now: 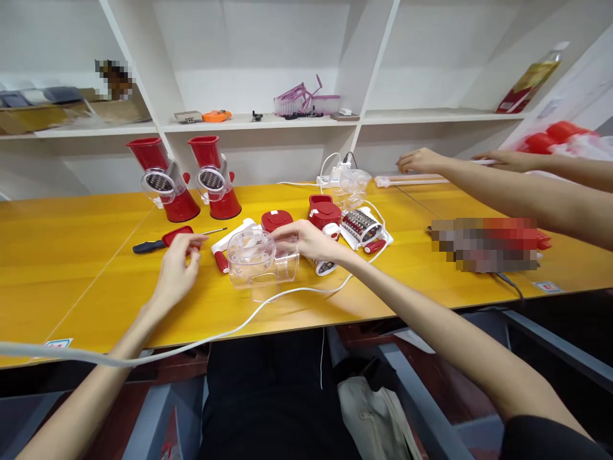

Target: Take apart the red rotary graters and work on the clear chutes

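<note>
My right hand [311, 241] grips the right end of a clear plastic grater housing [253, 271] near the table's front. To the left, my left hand [178, 265] has thumb and fingers apart and holds nothing. It is nearest a red plastic part [178, 234] and a screwdriver [153, 245] with a dark handle. Behind the housing lie a white crank with a red handle [221, 260] and a red base [276, 220]. Another red body [323, 211] stands beside a metal grater drum [361, 225]. A second drum [327, 267] is partly hidden by my right hand.
Two assembled red rotary graters [218, 185] stand at the back left. A white cable [306, 291] crosses the table's front. Another clear housing [353, 185] is by a power strip [335, 172]. Another person's arm [502, 188] reaches in from the right.
</note>
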Demonstrator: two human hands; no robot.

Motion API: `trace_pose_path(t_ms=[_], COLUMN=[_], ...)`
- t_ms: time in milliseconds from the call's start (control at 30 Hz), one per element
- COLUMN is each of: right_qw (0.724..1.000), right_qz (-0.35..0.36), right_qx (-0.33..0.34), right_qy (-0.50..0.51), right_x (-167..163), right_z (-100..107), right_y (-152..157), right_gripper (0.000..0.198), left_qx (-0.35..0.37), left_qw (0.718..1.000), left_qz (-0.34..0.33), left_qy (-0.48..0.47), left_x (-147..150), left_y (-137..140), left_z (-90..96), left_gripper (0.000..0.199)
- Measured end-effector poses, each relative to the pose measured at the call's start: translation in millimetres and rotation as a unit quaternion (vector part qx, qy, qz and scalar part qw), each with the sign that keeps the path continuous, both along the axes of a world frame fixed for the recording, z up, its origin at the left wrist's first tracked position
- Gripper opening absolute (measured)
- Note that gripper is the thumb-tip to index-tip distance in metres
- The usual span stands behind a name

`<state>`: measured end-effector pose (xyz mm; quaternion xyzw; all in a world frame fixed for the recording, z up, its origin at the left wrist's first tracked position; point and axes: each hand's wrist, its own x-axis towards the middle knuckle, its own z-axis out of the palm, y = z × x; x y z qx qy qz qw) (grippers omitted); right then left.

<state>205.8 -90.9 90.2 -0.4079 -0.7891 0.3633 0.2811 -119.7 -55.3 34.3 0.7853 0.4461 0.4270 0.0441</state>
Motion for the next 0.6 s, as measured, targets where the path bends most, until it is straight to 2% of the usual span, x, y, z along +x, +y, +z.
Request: trace_pose_path(t_ms=[133, 233, 333, 400, 500, 600], right_qw=[1.0, 0.997, 0.982, 0.972, 0.956, 0.948], right_qz=[0.002, -0.021, -0.05, -0.068, -0.086, -0.079], right_qx=[0.004, 0.026, 0.078, 0.139, 0.236, 0.265], right_qy=[-0.027, -0.076, -0.162, -0.175, -0.152, -0.157], right_x=[-1, 7, 22, 30, 32, 24], right_z=[12, 20, 27, 28, 30, 31], right_y=[9, 4, -7, -14, -23, -31], right_gripper=[0.035, 0.041, 0.05, 0.051, 0.051, 0.053], left_qx=[0.018, -0.032, -0.121, -0.154, -0.155, -0.131], left_qw=[0.993, 0.984, 0.977, 0.976, 0.981, 0.986], left_qz=[0.108, 0.176, 0.171, 0.147, 0.11, 0.097], left_qy=[-0.038, -0.016, 0.028, 0.042, 0.037, 0.026], left_x=[-34, -78, -118, -134, -140, -140], left_y=[56, 93, 106, 105, 97, 83], left_z=[30.8, 40.1, 29.2, 16.5, 0.6, -6.4], left_gripper=[0.029, 0.019, 0.028, 0.034, 0.037, 0.035])
